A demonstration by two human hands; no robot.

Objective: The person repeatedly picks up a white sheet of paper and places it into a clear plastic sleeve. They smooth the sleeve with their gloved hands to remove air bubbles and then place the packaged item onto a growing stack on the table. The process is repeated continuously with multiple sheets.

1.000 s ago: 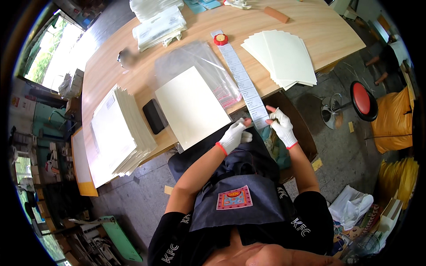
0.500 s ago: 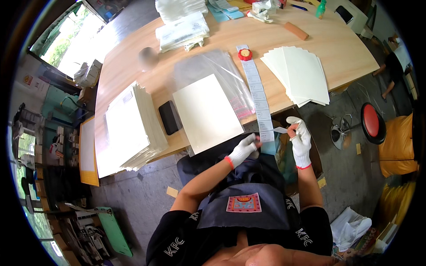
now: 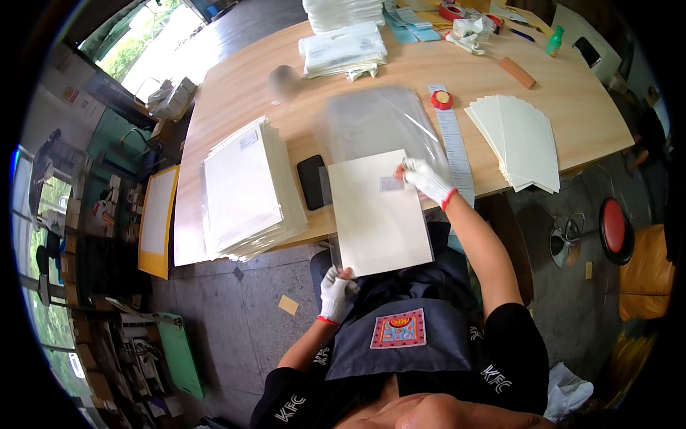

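A cream sheet of card (image 3: pixel 375 229) in a clear plastic sleeve lies tilted at the table's front edge, its lower part jutting over my lap. My left hand (image 3: pixel 336 294), in a white glove with bare fingertips, pinches its lower left corner. At its upper right, my right hand (image 3: pixel 426 181), gloved the same way, has its fingertips closed at the edge of a small white label (image 3: pixel 391 184) against the card. Beyond lie more clear plastic sleeves (image 3: pixel 371 121). To the right runs a strip of labels (image 3: pixel 451 136) with a red round object (image 3: pixel 441 99) on it.
Left of the card are a black phone (image 3: pixel 311 182) and a tall stack of sleeved cards (image 3: pixel 246 186). Fanned cream cards (image 3: pixel 518 139) lie at the right. Further back are packed stacks (image 3: pixel 343 50), an orange-brown block (image 3: pixel 517 72) and a green bottle (image 3: pixel 554 41). A red-seated stool (image 3: pixel 613 225) stands right.
My right hand has brought the label from beside the strip onto the card. My left hand has moved down and left to the card's corner, and the card sits nearer me.
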